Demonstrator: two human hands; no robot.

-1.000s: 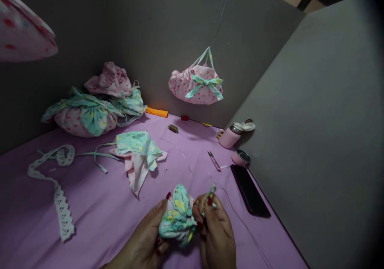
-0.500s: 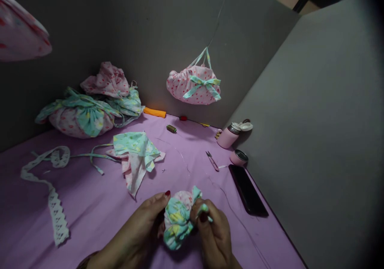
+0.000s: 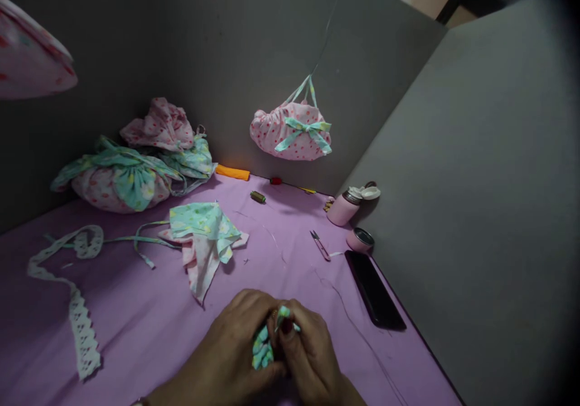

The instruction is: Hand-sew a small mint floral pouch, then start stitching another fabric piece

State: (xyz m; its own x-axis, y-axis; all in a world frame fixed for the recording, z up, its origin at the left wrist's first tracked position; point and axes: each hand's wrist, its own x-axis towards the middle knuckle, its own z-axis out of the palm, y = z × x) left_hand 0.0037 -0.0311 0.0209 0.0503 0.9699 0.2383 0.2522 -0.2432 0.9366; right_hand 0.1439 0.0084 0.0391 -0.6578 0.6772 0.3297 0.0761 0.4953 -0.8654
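Near the bottom centre, both hands meet over a small gathered piece of floral fabric in mint green. My left hand is closed round its left side and hides most of it. Pinched between the thumb and fingers of my right hand is a bit of the same mint cloth, with its end poking up above the dark red thumbnail. A loose thread runs along the table to the right of my hands. Beyond them lies a folded mint and pink cloth piece with thin ties.
White lace trim lies at left, below piled fabric pouches. A pink dotted pouch hangs from a string. Thread snips, a black phone, a pink bottle and an olive thread spool rest on the purple tabletop.
My left hand has moved right and turned over the fabric, covering most of it. My right hand has shifted slightly left, still pinching the mint cloth end.
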